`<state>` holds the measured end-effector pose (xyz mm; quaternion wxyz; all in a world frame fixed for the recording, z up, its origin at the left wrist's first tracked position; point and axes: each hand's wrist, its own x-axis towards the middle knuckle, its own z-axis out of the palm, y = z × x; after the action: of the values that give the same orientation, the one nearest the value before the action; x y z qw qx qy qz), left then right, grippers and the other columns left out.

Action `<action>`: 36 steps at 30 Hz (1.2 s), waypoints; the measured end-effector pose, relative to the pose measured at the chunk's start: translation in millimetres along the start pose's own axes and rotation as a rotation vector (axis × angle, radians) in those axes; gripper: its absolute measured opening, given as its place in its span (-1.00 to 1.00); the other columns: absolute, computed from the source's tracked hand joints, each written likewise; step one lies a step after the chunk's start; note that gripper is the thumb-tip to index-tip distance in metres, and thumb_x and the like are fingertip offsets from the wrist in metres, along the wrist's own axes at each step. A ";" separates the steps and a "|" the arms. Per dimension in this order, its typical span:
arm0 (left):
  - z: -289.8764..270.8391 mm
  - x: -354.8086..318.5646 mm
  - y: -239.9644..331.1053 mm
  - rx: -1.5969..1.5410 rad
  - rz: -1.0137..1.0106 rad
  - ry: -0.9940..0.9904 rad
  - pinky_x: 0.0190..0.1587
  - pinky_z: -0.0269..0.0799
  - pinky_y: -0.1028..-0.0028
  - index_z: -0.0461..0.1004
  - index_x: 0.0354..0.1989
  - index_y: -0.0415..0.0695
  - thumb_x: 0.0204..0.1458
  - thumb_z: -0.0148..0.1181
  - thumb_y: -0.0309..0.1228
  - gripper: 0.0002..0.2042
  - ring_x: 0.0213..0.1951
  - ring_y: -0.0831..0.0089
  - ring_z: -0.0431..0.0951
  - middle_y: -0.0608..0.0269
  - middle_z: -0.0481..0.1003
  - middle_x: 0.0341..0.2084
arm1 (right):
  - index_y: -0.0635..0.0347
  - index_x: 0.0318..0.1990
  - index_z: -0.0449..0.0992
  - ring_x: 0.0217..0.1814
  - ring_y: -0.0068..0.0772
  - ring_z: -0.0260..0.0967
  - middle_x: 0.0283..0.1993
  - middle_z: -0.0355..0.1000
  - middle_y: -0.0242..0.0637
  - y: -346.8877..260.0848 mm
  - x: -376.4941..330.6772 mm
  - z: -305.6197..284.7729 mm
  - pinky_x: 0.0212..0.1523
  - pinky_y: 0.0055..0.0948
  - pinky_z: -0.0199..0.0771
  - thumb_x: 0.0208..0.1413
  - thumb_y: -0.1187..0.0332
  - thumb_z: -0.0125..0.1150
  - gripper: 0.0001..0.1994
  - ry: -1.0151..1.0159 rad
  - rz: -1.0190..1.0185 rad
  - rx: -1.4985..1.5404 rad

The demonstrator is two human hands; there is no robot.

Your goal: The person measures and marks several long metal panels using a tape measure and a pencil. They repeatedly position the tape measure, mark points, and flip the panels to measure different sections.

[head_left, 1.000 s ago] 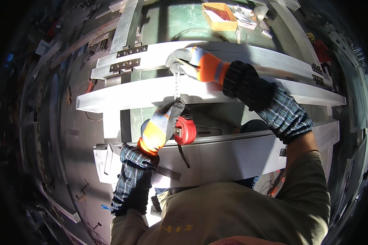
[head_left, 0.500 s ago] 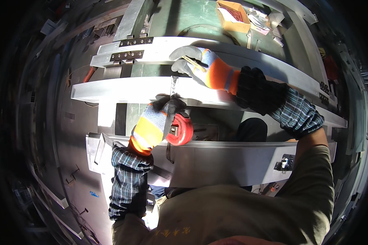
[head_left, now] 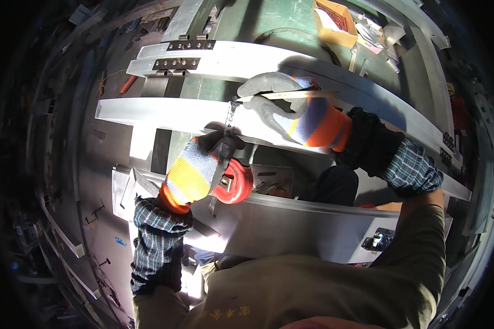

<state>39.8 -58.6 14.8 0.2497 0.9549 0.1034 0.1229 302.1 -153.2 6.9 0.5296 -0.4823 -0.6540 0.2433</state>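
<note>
Two gloved hands work a measurement across aluminium rails: the left hand (head_left: 203,167) grips a red tape measure (head_left: 235,182), its blade (head_left: 230,116) drawn up to the upper rail (head_left: 164,109), where the right hand (head_left: 282,107) pinches a steel ruler (head_left: 291,95). No marks are visible yet; measuring seems under way.

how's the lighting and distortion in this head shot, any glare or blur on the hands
Head view: hard light from above glares off the pale aluminium beams and throws sharp shadows; fisheye bends the beams and blackens the rim; the gloved left hand on the red tape measure and the gloved right hand look sharp.
</note>
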 end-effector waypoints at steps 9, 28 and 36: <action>-4.6 6.9 9.0 -0.282 -0.201 -0.047 -0.08 0.64 0.19 0.65 0.06 -0.29 0.42 0.06 -0.49 -0.75 -0.10 -0.06 0.71 -0.13 0.69 -0.10 | 0.26 0.10 0.64 0.04 -0.37 0.63 0.05 0.64 -0.19 -7.0 -0.2 -6.7 0.05 -0.41 0.63 0.34 0.60 0.22 -0.76 -0.140 -0.029 0.034; 2.6 4.4 3.4 -0.179 -0.113 -0.036 -0.01 0.63 0.17 0.63 0.03 -0.34 0.37 0.07 -0.59 -0.78 -0.04 -0.06 0.66 -0.12 0.64 -0.02 | 0.23 -0.13 0.60 -0.23 -0.29 0.57 -0.21 0.58 -0.22 -0.3 -2.4 2.8 -0.18 -0.36 0.60 0.16 0.65 0.32 -0.83 -0.050 -0.123 -0.033; 0.6 7.0 4.5 -0.183 -0.119 -0.049 -0.04 0.63 0.17 0.62 0.03 -0.35 0.37 0.07 -0.59 -0.78 -0.07 -0.06 0.67 -0.11 0.64 -0.03 | 0.24 -0.13 0.63 -0.17 -0.08 0.61 -0.17 0.61 -0.13 2.2 -1.2 1.7 -0.13 -0.27 0.63 0.13 0.59 0.36 -0.84 -0.065 -0.128 -0.061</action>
<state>47.2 -61.0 17.9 0.3453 0.9229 0.1423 0.0934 301.3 -153.1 4.0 0.5076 -0.4473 -0.7075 0.2042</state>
